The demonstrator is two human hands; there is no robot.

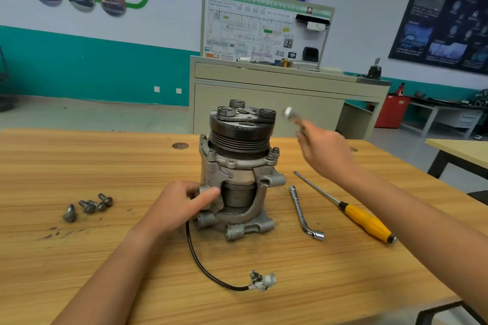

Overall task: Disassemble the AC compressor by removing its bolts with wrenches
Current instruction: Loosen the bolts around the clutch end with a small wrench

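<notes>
Fingers (204, 196) of the left hand (174, 208) grasp the compressor (237, 169) on the counter (105, 258); the right hand (327, 153) clenches a blurred wrench (290, 114) beside the pulley (239, 140).

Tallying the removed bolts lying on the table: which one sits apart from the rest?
The leftmost bolt, lying alone and nearer the camera; the other bolts lie bunched together just to its right.
</notes>
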